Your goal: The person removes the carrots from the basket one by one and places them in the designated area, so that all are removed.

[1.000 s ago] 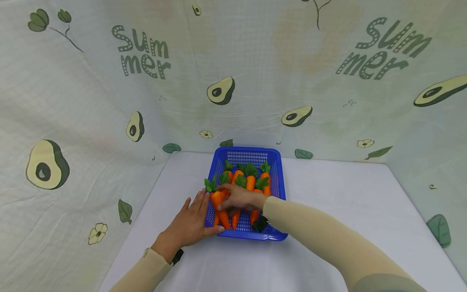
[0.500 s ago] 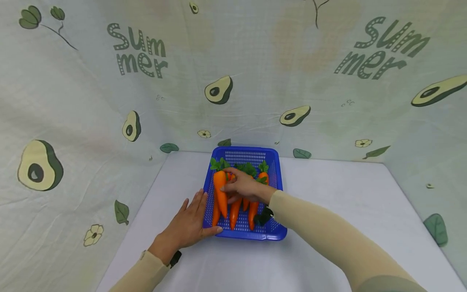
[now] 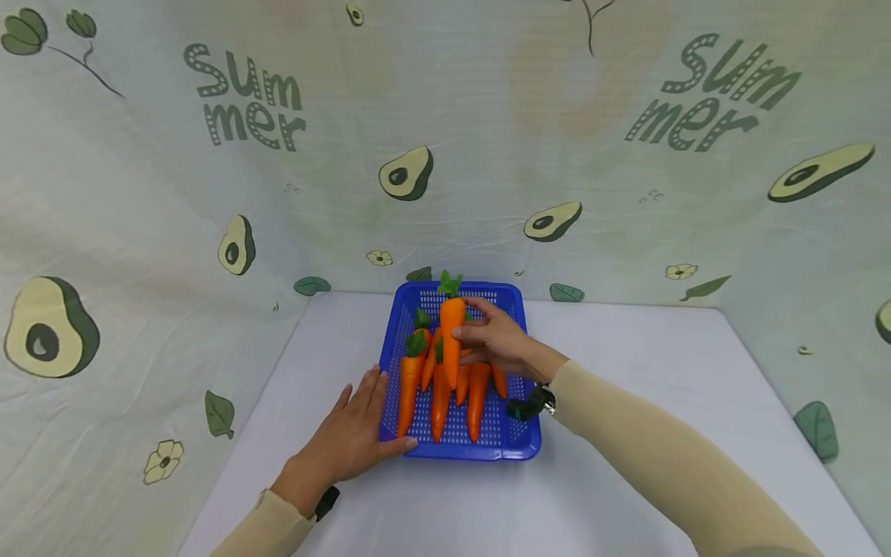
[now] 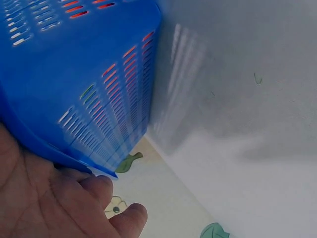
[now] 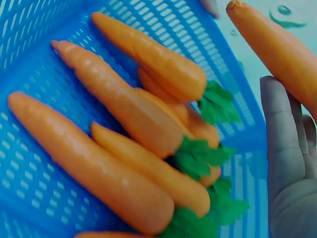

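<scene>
My right hand [image 3: 497, 338] pinches an orange carrot [image 3: 451, 333] with green leaves at its top, held above the blue basket. In the right wrist view this carrot [image 5: 277, 49] stands at the upper right against the fingers. Below it, several more carrots [image 5: 89, 168] lie side by side in the blue plastic basket [image 3: 515, 452], their leafy ends toward the far side. My left hand [image 3: 348, 433] rests with straight fingers along the basket's left rim, thumb at the near left corner. In the left wrist view the left palm [image 4: 39, 198] sits against the basket's outer wall [image 4: 99, 84].
The basket stands on a white table [image 3: 626, 371] near its back edge. A pale cloth [image 3: 473, 155] printed with avocados, leaves and lettering hangs behind and at both sides. A dark watch [image 3: 532, 404] is on the right wrist.
My right hand has lifted the carrot from the basket's left side and carried it up and to the right. The left hand stays on the rim.
</scene>
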`<state>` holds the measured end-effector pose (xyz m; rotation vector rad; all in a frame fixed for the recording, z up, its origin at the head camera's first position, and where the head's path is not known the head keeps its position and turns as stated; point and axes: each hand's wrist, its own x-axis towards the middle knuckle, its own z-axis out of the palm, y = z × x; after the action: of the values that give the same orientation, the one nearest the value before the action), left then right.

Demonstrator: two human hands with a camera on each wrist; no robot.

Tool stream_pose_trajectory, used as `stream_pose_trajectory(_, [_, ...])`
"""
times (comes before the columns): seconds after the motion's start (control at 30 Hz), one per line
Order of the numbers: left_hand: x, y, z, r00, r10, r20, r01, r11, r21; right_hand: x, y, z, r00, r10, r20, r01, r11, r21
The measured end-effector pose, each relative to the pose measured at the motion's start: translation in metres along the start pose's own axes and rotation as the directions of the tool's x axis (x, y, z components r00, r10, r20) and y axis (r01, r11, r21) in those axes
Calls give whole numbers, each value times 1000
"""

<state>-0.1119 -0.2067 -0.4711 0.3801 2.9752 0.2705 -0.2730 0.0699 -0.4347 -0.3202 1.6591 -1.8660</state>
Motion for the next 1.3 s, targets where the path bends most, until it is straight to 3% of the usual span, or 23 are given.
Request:
stream_pose_trajectory(0.33, [-3,2,-1,1000,-9,2,9,999,-31,-35,-15,-54,990,-82,-113,82,997,-3])
stream_pose_trajectory(0.6, [-3,3,0,999,-22,25,23,999,-41,-62,-27,-105,951,-149,-271,114,984,-140])
stream_pose_trajectory(0.8, [-4,1,2,999,-37,28,39,997,-74,-71,-22,-136,924,-103,-368,-9,957,-291])
stream_pose_trajectory(1.0, [-7,1,2,999,-30,20,31,997,-69,-69,2,-160,896,-3,-445,-158,932,-325])
stream_pose_trajectory(1.3, [-6,3,3,999,-51,19,52,994,-97,-55,30,-167,891,45,-452,-203,929,-308])
